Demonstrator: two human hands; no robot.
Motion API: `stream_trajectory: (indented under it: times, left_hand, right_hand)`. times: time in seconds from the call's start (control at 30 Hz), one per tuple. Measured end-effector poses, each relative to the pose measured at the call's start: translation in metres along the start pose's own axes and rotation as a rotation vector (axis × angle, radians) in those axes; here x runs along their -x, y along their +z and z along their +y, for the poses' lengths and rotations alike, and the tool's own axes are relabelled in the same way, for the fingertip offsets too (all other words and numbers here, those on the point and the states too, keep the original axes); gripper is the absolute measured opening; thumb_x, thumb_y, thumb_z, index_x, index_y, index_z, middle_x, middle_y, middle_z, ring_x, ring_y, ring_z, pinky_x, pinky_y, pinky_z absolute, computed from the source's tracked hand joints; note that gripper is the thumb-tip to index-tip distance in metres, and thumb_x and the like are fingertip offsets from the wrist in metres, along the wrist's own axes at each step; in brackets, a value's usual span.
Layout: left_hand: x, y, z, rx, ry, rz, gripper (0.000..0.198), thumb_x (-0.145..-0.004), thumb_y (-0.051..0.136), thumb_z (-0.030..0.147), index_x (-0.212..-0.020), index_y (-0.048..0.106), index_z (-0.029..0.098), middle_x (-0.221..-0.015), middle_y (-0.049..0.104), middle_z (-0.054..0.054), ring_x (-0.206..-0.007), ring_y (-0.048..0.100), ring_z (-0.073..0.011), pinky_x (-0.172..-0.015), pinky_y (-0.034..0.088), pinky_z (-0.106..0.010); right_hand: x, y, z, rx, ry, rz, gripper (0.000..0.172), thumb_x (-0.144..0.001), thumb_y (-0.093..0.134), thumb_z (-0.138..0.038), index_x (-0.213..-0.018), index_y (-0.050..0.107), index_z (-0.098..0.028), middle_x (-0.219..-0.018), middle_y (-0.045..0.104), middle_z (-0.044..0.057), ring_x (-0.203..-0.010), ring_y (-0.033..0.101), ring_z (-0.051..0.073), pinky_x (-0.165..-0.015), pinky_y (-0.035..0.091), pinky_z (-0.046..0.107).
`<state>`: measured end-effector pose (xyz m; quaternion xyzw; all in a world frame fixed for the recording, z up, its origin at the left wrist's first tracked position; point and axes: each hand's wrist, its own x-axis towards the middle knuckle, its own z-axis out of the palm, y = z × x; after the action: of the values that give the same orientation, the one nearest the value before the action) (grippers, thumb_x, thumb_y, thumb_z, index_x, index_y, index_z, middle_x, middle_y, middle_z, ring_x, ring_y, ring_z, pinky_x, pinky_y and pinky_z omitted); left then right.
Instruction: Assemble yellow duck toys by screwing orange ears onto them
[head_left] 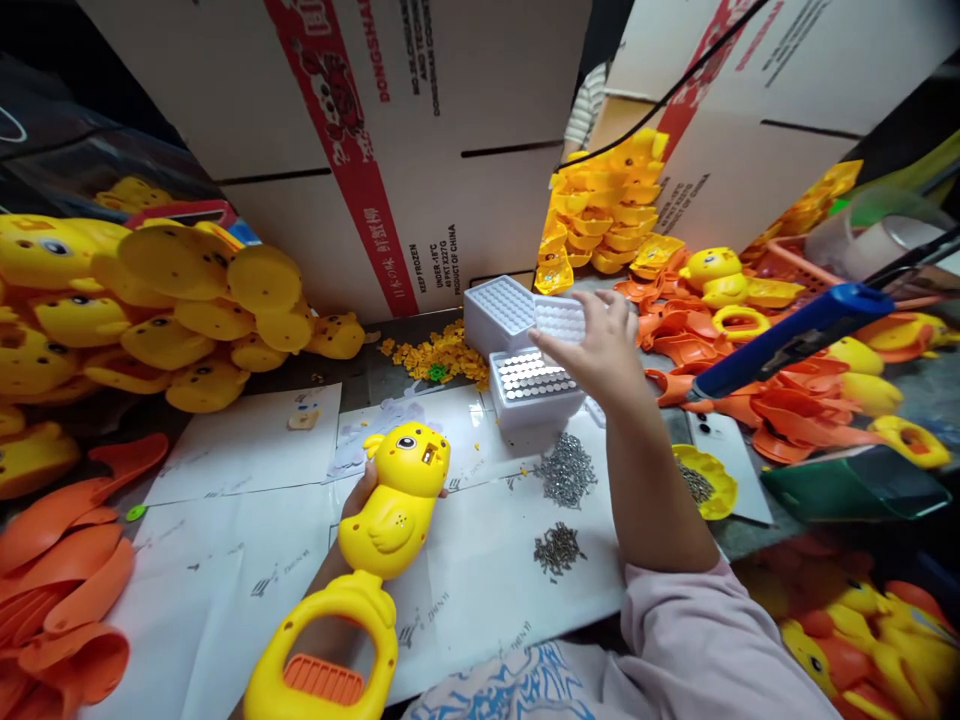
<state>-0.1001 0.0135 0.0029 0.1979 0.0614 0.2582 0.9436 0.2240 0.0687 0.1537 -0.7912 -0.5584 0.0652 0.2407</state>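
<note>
My left hand (362,493) is wrapped from behind around a yellow plastic duck toy (390,530), which has a loop handle and an orange grille inside the loop. Most of that hand is hidden by the toy. My right hand (604,345) grips a thin white tray (559,318) with rows of round pockets, tilted above a white stack of trays (525,405). Shiny silver discs, like button cells, fill rows in the top tray of that stack. Just behind stands another stack of white trays (499,310).
Silver screws (566,470) and darker screws (559,550) lie in piles on the white paper. Small yellow parts (442,355) are heaped behind. Yellow duck bodies (202,310) crowd the left, orange parts (795,400) the right. A blue screwdriver (795,340) hangs at right, above a phone (727,460).
</note>
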Motion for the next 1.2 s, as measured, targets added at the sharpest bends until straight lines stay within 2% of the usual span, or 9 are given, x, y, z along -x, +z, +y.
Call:
stream_trajectory:
  times: [0.13, 0.23, 0.33, 0.47, 0.6, 0.7, 0.8, 0.97, 1.2]
  left_hand:
    - [-0.002, -0.004, 0.0, 0.023, 0.01, 0.011, 0.067, -0.091, 0.059, 0.064, -0.133, 0.066, 0.012, -0.127, 0.073, -0.016, -0.095, 0.078, -0.0241, -0.079, 0.064, -0.028]
    - [-0.002, 0.0, -0.003, 0.044, -0.019, 0.027, 0.066, -0.092, 0.059, 0.062, -0.131, 0.067, 0.009, -0.123, 0.074, -0.016, -0.095, 0.078, -0.025, -0.082, 0.064, -0.031]
    - [-0.001, 0.005, -0.006, 0.061, -0.038, 0.04, 0.067, -0.091, 0.06, 0.063, -0.13, 0.068, 0.009, -0.117, 0.077, -0.014, -0.093, 0.078, -0.0252, -0.081, 0.064, -0.031]
    - [-0.001, 0.006, -0.011, 0.079, -0.039, 0.055, 0.067, -0.088, 0.063, 0.064, -0.129, 0.069, 0.011, -0.124, 0.075, -0.013, -0.089, 0.078, -0.0246, -0.077, 0.064, -0.031]
    - [-0.002, 0.0, -0.013, 0.093, -0.037, 0.066, 0.069, -0.086, 0.065, 0.066, -0.129, 0.069, 0.012, -0.116, 0.077, -0.014, -0.087, 0.078, -0.025, -0.074, 0.064, -0.031]
    - [-0.003, -0.001, -0.013, 0.092, -0.034, 0.074, 0.067, -0.085, 0.066, 0.065, -0.127, 0.07, 0.012, -0.116, 0.077, -0.014, -0.088, 0.078, -0.0248, -0.077, 0.064, -0.032]
    - [-0.002, 0.0, -0.012, 0.081, -0.032, 0.07, 0.066, -0.086, 0.067, 0.063, -0.126, 0.07, 0.011, -0.12, 0.076, -0.015, -0.089, 0.078, -0.025, -0.078, 0.064, -0.032]
    - [-0.002, -0.002, -0.011, 0.068, -0.005, 0.022, 0.068, -0.088, 0.059, 0.068, -0.132, 0.066, 0.016, -0.121, 0.075, -0.014, -0.086, 0.078, -0.0247, -0.072, 0.065, -0.03]
    - [-0.004, -0.002, -0.011, 0.031, 0.01, -0.013, 0.065, -0.091, 0.056, 0.065, -0.131, 0.065, 0.015, -0.126, 0.073, -0.015, -0.087, 0.078, -0.0238, -0.074, 0.064, -0.031]
  right_hand:
    - [-0.044, -0.003, -0.031, 0.131, 0.004, -0.161, 0.07, -0.086, 0.059, -0.068, -0.133, 0.06, -0.017, -0.148, 0.045, 0.019, -0.141, 0.036, 0.043, -0.112, 0.041, 0.06]
    - [-0.077, 0.017, -0.057, 0.23, 0.087, -0.2, 0.081, -0.083, 0.058, -0.072, -0.142, 0.055, -0.016, -0.15, 0.045, 0.021, -0.142, 0.034, 0.045, -0.109, 0.041, 0.067]
    - [-0.096, 0.038, -0.067, 0.274, 0.175, -0.214, 0.086, -0.085, 0.055, -0.074, -0.148, 0.048, -0.016, -0.154, 0.042, 0.022, -0.143, 0.035, 0.045, -0.107, 0.042, 0.069]
    - [-0.101, 0.046, -0.063, 0.318, 0.155, -0.249, 0.071, -0.096, 0.043, -0.066, -0.146, 0.053, -0.016, -0.15, 0.051, 0.02, -0.141, 0.043, 0.042, -0.105, 0.048, 0.062]
    - [-0.105, 0.043, -0.064, 0.371, 0.086, -0.29, 0.063, -0.094, 0.054, -0.058, -0.138, 0.063, -0.014, -0.143, 0.058, 0.021, -0.132, 0.054, 0.039, -0.105, 0.049, 0.054]
    - [-0.109, 0.049, -0.069, 0.407, 0.06, -0.261, 0.067, -0.092, 0.057, -0.06, -0.138, 0.062, -0.012, -0.146, 0.054, 0.024, -0.137, 0.049, 0.041, -0.109, 0.045, 0.056]
    - [-0.107, 0.058, -0.068, 0.409, 0.026, -0.234, 0.066, -0.098, 0.047, -0.056, -0.145, 0.054, -0.009, -0.153, 0.046, 0.025, -0.144, 0.041, 0.041, -0.113, 0.04, 0.057]
    - [-0.1, 0.065, -0.054, 0.344, -0.026, -0.254, 0.061, -0.104, 0.036, -0.051, -0.149, 0.045, -0.011, -0.153, 0.046, 0.021, -0.135, 0.053, 0.033, -0.112, 0.044, 0.052]
    - [-0.098, 0.066, -0.041, 0.293, -0.077, -0.25, 0.058, -0.105, 0.033, -0.053, -0.145, 0.047, -0.013, -0.15, 0.049, 0.017, -0.134, 0.054, 0.028, -0.113, 0.044, 0.05]
